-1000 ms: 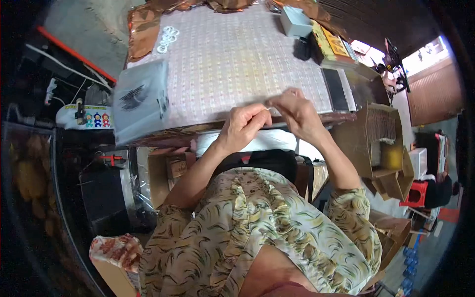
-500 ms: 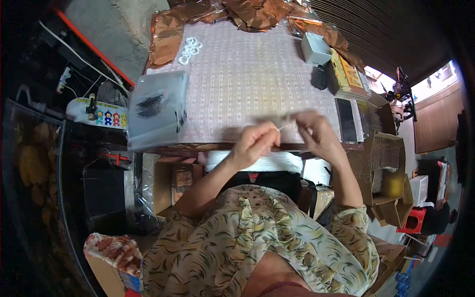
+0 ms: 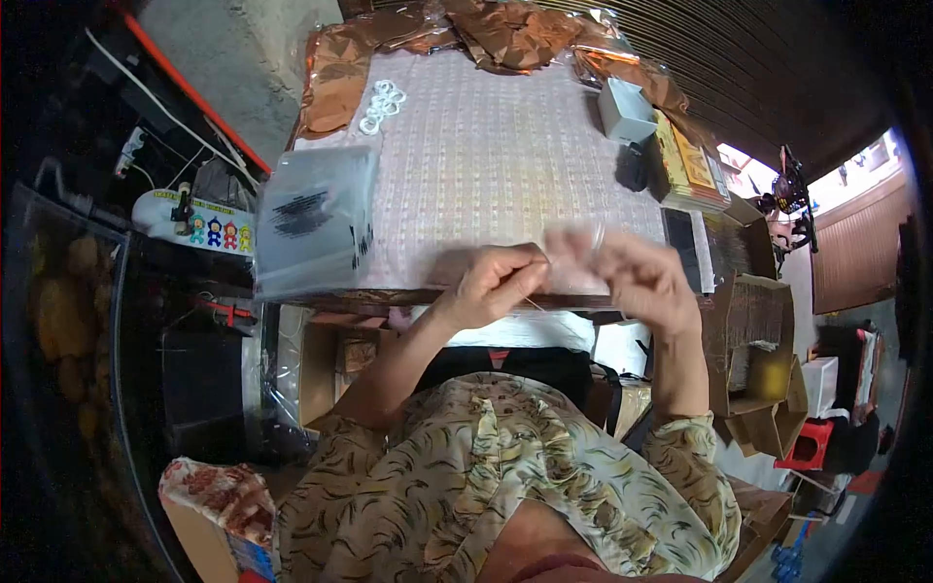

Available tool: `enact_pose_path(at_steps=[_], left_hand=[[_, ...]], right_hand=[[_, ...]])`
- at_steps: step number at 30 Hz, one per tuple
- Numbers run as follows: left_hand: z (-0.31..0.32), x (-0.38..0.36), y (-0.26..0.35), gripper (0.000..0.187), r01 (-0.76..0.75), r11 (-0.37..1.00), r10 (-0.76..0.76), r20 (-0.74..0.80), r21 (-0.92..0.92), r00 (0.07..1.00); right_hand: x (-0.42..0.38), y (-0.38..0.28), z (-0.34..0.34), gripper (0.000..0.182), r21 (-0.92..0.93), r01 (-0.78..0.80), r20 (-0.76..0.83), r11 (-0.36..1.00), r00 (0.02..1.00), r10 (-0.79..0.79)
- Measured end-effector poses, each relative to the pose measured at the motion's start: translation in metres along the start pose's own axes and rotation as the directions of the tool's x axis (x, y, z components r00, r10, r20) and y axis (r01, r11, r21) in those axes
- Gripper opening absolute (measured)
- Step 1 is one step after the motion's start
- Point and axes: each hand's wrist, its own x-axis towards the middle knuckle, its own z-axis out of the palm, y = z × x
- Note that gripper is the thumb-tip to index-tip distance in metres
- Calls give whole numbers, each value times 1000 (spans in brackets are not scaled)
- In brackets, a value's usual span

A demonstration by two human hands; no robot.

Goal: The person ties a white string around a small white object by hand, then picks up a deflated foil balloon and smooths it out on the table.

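My left hand (image 3: 501,284) is closed above the front edge of the table, thumb against curled fingers. A thin pale strand (image 3: 534,304) hangs from its underside; the rest is hidden in the fingers. To its right is my right hand (image 3: 643,280), raised and bent at the wrist, its fingers smeared by motion. A faint, clear or whitish curved thing (image 3: 598,233) shows at those fingertips, too blurred to name. Both hands are over the pale patterned tablecloth (image 3: 486,175), apart from each other. Several white rings (image 3: 381,105) lie in a cluster at the far left.
A stack of clear plastic bags (image 3: 316,219) covers the table's left front. On the right are a dark phone (image 3: 683,243), yellow booklets (image 3: 685,165), a small black object (image 3: 632,167) and a white box (image 3: 627,109). Brown foil packaging (image 3: 515,34) lines the back. Cardboard boxes (image 3: 758,340) stand at right.
My right hand has moved slightly right and turned at the wrist, away from my left hand. The left hand stays nearly in place, still closed. A strand now shows below it.
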Motion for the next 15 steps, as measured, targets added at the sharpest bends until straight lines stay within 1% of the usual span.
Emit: enact_pose_path(at_steps=[1, 2, 3, 4, 5, 6, 7, 8, 9, 10, 11, 12, 13, 14, 15], left_hand=[[1, -1, 7, 26, 68, 998, -68, 40, 10, 997], [0, -3, 5, 26, 69, 998, -70, 43, 12, 997], [-3, -5, 0, 25, 62, 997, -61, 6, -50, 998], [-7, -6, -3, 25, 46, 993, -50, -35, -111, 998], [-9, -4, 8, 24, 85, 972, -102, -69, -220, 992], [-10, -2, 7, 24, 81, 972, -100, -75, -220, 992], [-10, -1, 5, 23, 67, 990, -74, -50, -123, 996], [-9, -3, 3, 23, 55, 998, -56, -18, -30, 998], [-7, -4, 3, 23, 60, 998, -61, -19, -36, 998], [-6, -5, 5, 22, 68, 993, -69, -17, -94, 997], [-5, -6, 7, 22, 76, 986, -79, -12, -151, 997], [-6, -6, 10, 22, 85, 975, -88, -7, -206, 996], [-12, -6, 13, 22, 36, 964, -51, -51, -265, 997], [-16, -6, 14, 22, 35, 964, -51, -54, -265, 997], [-19, -5, 15, 22, 55, 978, -68, -55, -201, 996]], right_hand=[[15, 11, 5, 56, -85, 198, -22, 977, 979, -200], [18, 9, 2, 56, -84, 200, -25, 976, 979, -203], [19, 7, -2, 54, -445, 28, 113, 895, 993, 25], [20, 4, -6, 52, -759, -71, 154, 647, 946, 285], [18, 10, -9, 53, -664, -14, 346, 747, 881, 324], [15, 9, -9, 53, -666, -11, 350, 746, 878, 326], [10, 10, -7, 52, -281, -22, 414, 959, 899, 142], [4, 12, -5, 51, 161, -15, 385, 987, 921, -49], [4, 13, -5, 51, 164, -21, 383, 986, 923, -44], [10, 14, -8, 51, -163, 44, 304, 986, 953, 8], [15, 14, -11, 52, -476, 78, 211, 876, 977, 28], [16, 15, -11, 52, -738, 74, 114, 671, 993, 15], [14, 9, -8, 52, -738, 76, 115, 670, 993, 14], [12, -2, -4, 52, -620, -6, 286, 784, 929, 233], [10, -9, -1, 52, -506, -132, 471, 853, 786, 401]])
